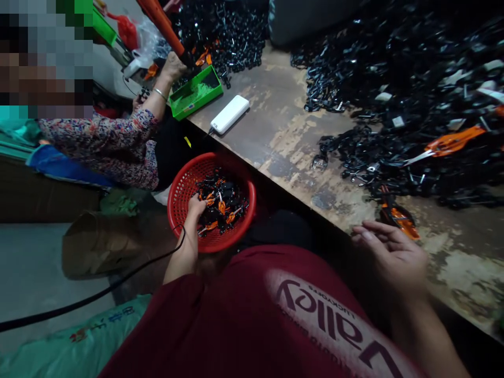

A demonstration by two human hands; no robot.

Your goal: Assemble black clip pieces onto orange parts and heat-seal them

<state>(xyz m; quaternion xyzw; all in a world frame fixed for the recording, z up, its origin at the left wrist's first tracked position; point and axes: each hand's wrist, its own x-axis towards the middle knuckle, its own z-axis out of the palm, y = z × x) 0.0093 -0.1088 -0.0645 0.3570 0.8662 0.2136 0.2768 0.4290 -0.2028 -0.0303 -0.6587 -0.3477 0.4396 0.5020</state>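
My left hand reaches down into a red plastic basket that holds several black and orange clip parts; its fingers are among the parts and I cannot see whether they hold one. My right hand hovers over the worn wooden table edge, fingers loosely spread and empty. Just beyond it lies a black and orange clip.
A large heap of black parts covers the table's right and far side, with an orange-handled piece on it. A white power bank and a green box lie further left. A co-worker's arm in a floral sleeve works there.
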